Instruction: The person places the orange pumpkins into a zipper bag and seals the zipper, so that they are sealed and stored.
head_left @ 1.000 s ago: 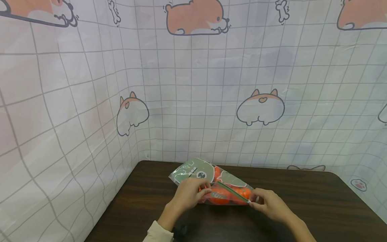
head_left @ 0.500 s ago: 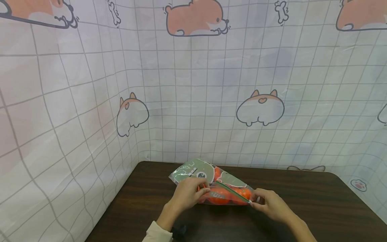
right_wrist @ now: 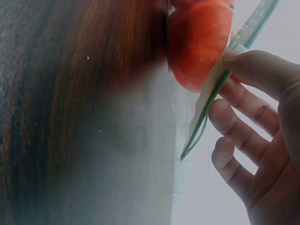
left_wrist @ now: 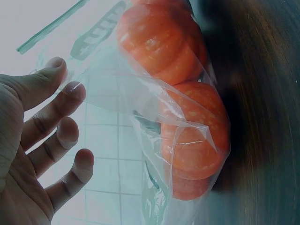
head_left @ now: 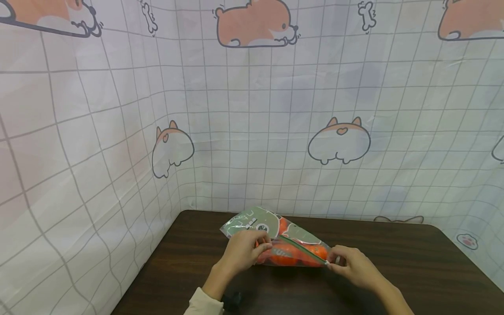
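Observation:
A clear zip bag with a green cartoon print lies at the far middle of the table. Several round, ribbed orange things like small pumpkins are inside it. My left hand pinches the bag's film between thumb and forefinger, its other fingers loosely bent in the left wrist view. At the bag's right corner, my right hand pinches the green zip strip by a small white slider, mostly covered by the thumb. Between the hands the strip slants down to the right.
The dark wooden table runs beneath both hands. A white grid-patterned cloth with cartoon dogs hangs behind it and along the left side. A small dark object, too unclear to name, shows beside the left sleeve.
My left hand has shifted slightly left with the bag's film. The right hand and the strip's right end have moved a touch to the right. Both keep their pinch.

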`<state>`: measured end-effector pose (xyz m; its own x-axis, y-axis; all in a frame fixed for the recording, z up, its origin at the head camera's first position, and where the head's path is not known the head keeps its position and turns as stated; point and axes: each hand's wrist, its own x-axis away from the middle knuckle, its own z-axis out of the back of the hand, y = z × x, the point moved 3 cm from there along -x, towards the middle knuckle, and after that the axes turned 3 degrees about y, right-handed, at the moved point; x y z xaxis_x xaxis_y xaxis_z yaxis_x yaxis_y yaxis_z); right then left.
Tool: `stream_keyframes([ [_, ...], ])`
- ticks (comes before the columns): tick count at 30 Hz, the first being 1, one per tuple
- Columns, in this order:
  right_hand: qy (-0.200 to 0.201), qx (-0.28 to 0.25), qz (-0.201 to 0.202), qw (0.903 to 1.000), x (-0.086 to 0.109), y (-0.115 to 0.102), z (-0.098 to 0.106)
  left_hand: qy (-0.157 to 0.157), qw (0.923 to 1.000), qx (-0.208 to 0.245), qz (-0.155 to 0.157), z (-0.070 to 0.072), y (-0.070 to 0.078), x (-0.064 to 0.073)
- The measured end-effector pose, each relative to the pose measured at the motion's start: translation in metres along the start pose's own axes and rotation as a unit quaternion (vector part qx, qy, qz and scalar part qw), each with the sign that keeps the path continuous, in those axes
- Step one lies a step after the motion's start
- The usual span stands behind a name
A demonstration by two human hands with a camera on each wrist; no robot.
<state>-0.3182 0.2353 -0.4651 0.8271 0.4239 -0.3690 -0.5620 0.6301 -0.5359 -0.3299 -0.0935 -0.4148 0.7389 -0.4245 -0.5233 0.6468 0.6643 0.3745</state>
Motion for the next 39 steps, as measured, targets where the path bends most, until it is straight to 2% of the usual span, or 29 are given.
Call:
stream_keyframes([
  [39, 0.008, 0.026, -0.006, 0.9996, 0.0025, 0.0061, 0.0057, 0.008, 0.9999, 0.004, 0.014, 0.0083, -0.0055, -0.0005],
])
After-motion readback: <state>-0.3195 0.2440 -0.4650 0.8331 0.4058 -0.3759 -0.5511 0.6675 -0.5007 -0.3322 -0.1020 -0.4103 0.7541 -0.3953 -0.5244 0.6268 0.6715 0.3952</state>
